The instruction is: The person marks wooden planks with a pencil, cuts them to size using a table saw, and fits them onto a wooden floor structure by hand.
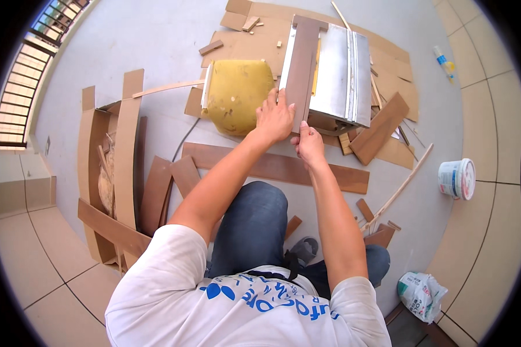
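A brown wooden plank, with a wider far end, lies lengthwise over a silver metal machine like a table saw. My left hand rests at the plank's left edge, fingers stretched out and apart, thumb over the wood. At the plank's near end my right hand is closed, thumb on top and fingers curled below. A yellow strip shows just right of the plank. Left of the machine sits a stained yellow cushioned seat. The plank hides part of the machine's top.
Flattened cardboard lies under the machine, with offcuts around it. A long plank lies before my knees. An open cardboard box stands left. At right are a white bucket, a bag and a tube.
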{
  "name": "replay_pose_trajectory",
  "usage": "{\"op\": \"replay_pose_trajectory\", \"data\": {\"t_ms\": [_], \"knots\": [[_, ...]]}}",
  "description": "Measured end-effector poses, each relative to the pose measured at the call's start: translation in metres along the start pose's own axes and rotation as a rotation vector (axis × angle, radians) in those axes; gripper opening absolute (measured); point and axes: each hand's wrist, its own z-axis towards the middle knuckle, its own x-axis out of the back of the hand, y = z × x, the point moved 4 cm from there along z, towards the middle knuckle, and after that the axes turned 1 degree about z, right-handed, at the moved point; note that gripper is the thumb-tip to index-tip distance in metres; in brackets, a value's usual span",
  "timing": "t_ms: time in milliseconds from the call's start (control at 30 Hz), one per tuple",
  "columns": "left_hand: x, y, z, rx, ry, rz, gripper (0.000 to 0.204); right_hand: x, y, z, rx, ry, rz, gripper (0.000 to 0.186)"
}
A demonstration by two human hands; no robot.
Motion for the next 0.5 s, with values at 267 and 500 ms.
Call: {"op": "replay_pose_trajectory", "data": {"t_ms": [267,500], "knots": [[0.009,0.007,-0.037,0.096,-0.204,-0.069,0.069,0.004,0.017,-0.033,0.077,0.071,-0.085,0.049],[0.001,-0.001,-0.06,0.101,-0.236,-0.164,0.07,0.005,0.024,-0.06,-0.008,0.029,-0.143,0.048]]}}
